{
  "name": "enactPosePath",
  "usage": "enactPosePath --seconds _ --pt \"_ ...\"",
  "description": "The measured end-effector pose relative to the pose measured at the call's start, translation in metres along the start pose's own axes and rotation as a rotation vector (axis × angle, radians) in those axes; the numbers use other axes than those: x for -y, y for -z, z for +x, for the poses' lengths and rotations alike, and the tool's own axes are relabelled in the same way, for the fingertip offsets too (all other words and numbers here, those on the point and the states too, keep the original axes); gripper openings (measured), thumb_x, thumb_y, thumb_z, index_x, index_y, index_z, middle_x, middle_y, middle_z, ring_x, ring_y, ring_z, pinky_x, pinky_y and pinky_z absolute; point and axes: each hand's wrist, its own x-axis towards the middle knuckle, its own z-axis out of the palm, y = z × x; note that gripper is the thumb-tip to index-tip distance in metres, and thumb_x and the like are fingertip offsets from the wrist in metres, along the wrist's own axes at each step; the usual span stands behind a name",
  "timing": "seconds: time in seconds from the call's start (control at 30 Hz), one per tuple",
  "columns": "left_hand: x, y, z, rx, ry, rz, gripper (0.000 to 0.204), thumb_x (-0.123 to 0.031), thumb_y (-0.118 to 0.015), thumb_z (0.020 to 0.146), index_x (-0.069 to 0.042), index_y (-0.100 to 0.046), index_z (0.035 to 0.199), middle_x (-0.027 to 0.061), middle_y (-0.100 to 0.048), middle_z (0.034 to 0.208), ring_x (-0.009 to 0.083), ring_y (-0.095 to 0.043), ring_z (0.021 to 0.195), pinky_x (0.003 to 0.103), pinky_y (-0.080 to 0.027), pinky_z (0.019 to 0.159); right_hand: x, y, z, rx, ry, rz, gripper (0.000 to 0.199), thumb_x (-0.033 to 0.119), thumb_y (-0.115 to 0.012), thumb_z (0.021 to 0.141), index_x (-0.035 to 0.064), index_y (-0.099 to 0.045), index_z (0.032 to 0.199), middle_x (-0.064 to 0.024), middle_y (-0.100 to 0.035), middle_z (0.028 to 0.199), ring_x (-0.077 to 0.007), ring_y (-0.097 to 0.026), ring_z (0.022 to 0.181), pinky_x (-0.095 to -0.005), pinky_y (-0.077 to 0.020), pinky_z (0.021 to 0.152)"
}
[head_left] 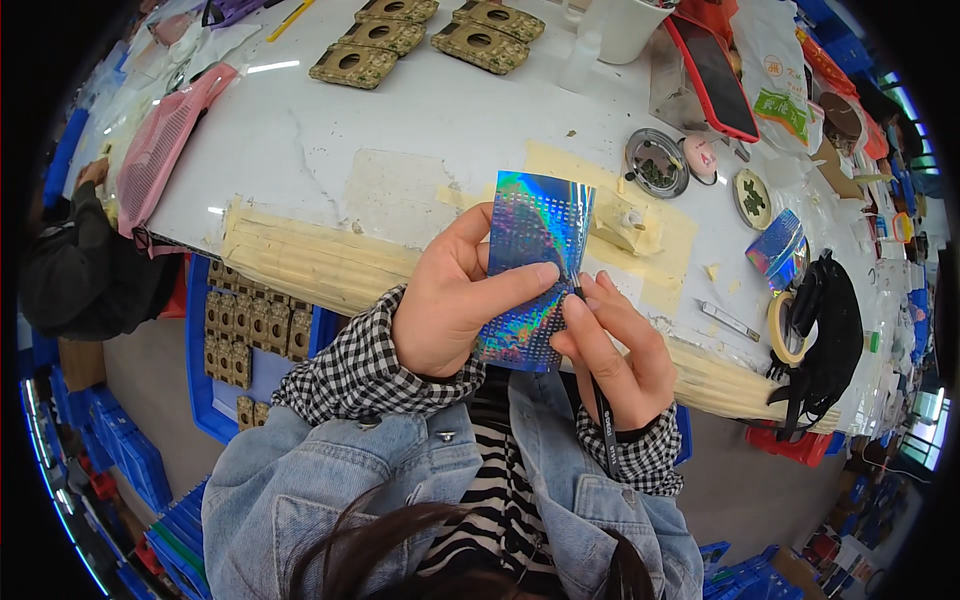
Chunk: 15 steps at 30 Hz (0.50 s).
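A shiny holographic sheet [530,262], blue and rainbow coloured with a grid of small dots, stands upright in front of my chest. My left hand [455,300] grips its left edge, thumb across the front. My right hand [612,345] pinches a thin black tool [600,410] like a pen or pick, its tip touching the sheet's right edge. Both cuffs are black-and-white check under a denim jacket.
White worktable [330,140] with tan tape strips along its front edge. Brown perforated cardboard pieces [355,65] at the back. A red-cased phone [715,75], round dishes [655,165], another holographic piece [775,245], a tape roll [785,330], a blue crate [245,340] below. Another person [70,250] at left.
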Motion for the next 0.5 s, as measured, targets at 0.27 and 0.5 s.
enactPosePath --seconds 0.27,0.5 --pt "0.0009 -0.0025 -0.0014 -0.031 -0.07 0.074 0.044 0.007 -0.062 0.085 0.001 -0.041 0.124 0.0113 -0.066 0.104 0.0147 -0.065 0.094 0.027 -0.055 0.081 0.0009 0.0011 0.0021 -0.005 0.038 -0.04 0.043 0.003 -0.079 0.071 -0.0012 -0.066 0.111 -0.0157 -0.057 0.113 -0.0307 -0.063 0.103 -0.0445 -0.0535 0.09" --pt "0.0003 -0.0034 -0.0021 -0.035 -0.09 0.11 0.043 0.006 -0.063 0.085 0.001 -0.041 0.122 0.0116 -0.066 0.105 0.0137 -0.065 0.094 0.027 -0.054 0.081 0.0007 0.0006 0.0036 0.011 0.047 -0.062 0.043 0.001 -0.078 0.069 -0.0028 -0.066 0.11 -0.0175 -0.057 0.115 -0.0311 -0.064 0.1 -0.0439 -0.0545 0.088"
